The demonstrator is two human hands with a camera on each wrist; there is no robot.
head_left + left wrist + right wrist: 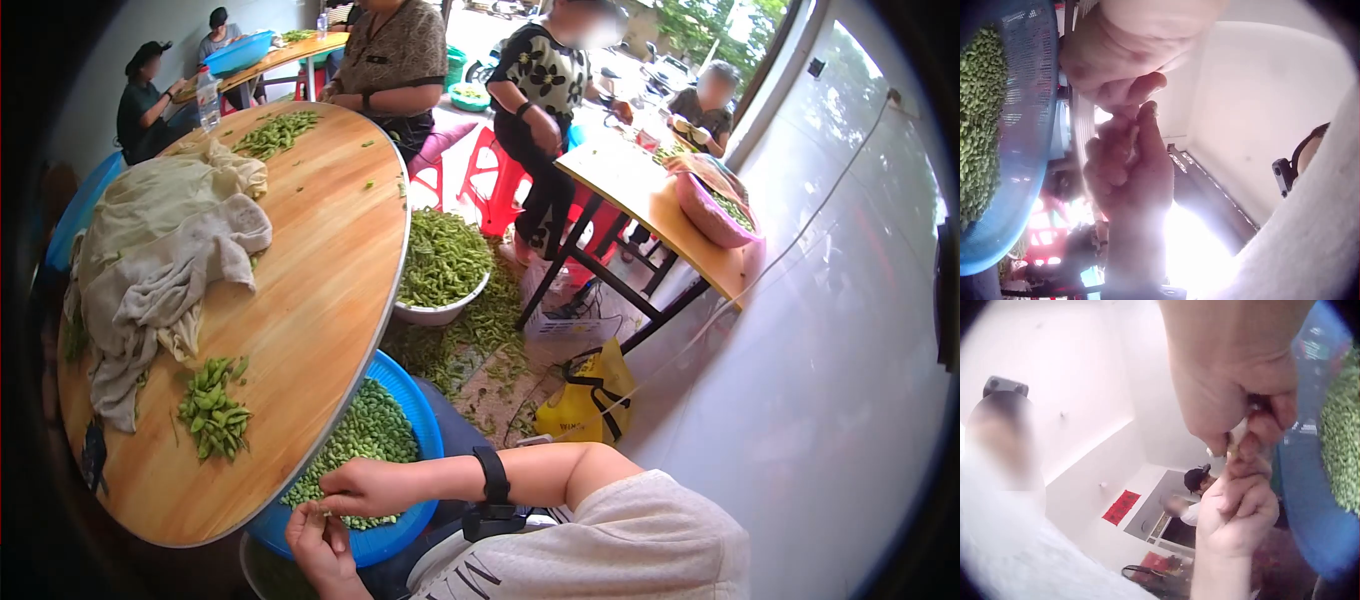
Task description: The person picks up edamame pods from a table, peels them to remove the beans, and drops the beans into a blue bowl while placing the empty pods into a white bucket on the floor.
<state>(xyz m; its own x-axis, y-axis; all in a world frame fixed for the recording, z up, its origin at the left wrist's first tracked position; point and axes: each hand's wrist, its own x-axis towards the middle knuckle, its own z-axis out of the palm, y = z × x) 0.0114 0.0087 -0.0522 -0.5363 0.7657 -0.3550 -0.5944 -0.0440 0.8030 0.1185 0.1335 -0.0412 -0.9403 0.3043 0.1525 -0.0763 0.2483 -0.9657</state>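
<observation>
My left hand (322, 548) and right hand (375, 487) meet fingertip to fingertip over the near side of a blue basin (432, 425). Between them they pinch a small pale bean pod (1238, 437), mostly hidden by the fingers. In the right wrist view, the right thumb and fingers press in from above, while the left fingers curl beneath. Shelled green beans (375, 430) fill much of the basin. On the round wooden table (310, 250) beside it lies a small heap of green pods (213, 410).
Crumpled cloths (170, 250) cover part of the table, near a bottle (208, 100) and more pods (277, 133). A white bowl (440, 312) of pods stands on the littered floor, with a yellow bag (590, 395) nearby. Several people sit or stand around; a rectangular table (640, 205) holds a pink basin (705, 210).
</observation>
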